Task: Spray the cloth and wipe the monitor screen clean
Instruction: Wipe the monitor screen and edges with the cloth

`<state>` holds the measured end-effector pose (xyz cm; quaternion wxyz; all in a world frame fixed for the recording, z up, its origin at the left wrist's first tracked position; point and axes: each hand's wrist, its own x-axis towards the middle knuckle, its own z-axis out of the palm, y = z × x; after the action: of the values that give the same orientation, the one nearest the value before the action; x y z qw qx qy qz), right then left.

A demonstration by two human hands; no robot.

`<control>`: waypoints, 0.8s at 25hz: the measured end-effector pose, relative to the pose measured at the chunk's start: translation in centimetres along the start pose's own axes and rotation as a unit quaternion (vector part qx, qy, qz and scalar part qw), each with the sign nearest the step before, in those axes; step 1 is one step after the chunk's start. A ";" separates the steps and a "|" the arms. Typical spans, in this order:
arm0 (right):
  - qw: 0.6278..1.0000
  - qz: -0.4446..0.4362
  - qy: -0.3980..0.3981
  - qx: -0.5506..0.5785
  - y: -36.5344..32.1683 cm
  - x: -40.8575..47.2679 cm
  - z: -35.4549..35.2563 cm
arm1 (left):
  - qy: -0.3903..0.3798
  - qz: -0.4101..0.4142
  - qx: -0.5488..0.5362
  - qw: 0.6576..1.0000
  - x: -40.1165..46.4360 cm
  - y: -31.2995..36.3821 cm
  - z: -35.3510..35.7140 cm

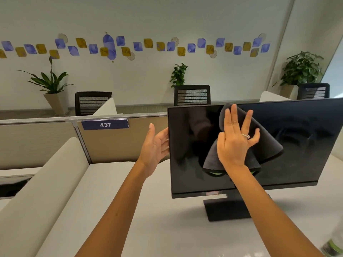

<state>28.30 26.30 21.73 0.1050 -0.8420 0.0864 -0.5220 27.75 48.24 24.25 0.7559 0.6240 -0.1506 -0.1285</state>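
While wiping proceeds, right hand (236,140) flat against dark cloth (263,145), fingers straight and spread, pressing it to monitor screen (185,145) near the upper middle of the panel. Left hand (156,145) open at the screen's left edge, fingertips at or behind the bezel (actual contact not resolvable), apparently bracing the panel. Monitor upright on its stand (222,208), toward the right half of the bench (148,219), screen dark and off.

Good practice for this step, as a judgement: even, light pressure through the palm; overlapping strokes from top edge to bottom edge; left hand kept on the frame so the panel does not rock on the stand. Loose lower folds of cloth best gathered under the palm, lest they drag. Smears visible on the right half of the screen, so that area likely still to be covered.

Surroundings: blurred bottle-like object (332,245) at the bench's near right corner, probably the spray bottle (too blurred to confirm), within reach of the right elbow and liable to be knocked. Cream divider (55,182) along the bench's left edge; partition with plate "437" (105,124) behind; office chairs (192,95) and potted plants (51,84) beyond, well apart from the work.
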 end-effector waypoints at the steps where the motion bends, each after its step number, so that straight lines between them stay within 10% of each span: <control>1: 1.000 -0.003 0.004 0.015 -0.1 -0.1 0.1 | 0.003 0.001 0.007 1.000 -0.2 -0.1 -0.1; 16: 0.978 -0.198 -0.005 0.072 -4.2 -1.1 0.7 | 0.118 0.038 0.092 0.988 0.4 -0.2 3.1; 20: 0.986 -0.150 0.017 0.071 -1.0 0.0 0.1 | 0.262 0.220 0.340 0.876 1.0 1.9 5.2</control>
<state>28.44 27.24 21.93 0.0837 -0.8267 -0.0767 -0.5511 26.70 43.49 27.12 0.5177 0.8043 -0.1149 0.2682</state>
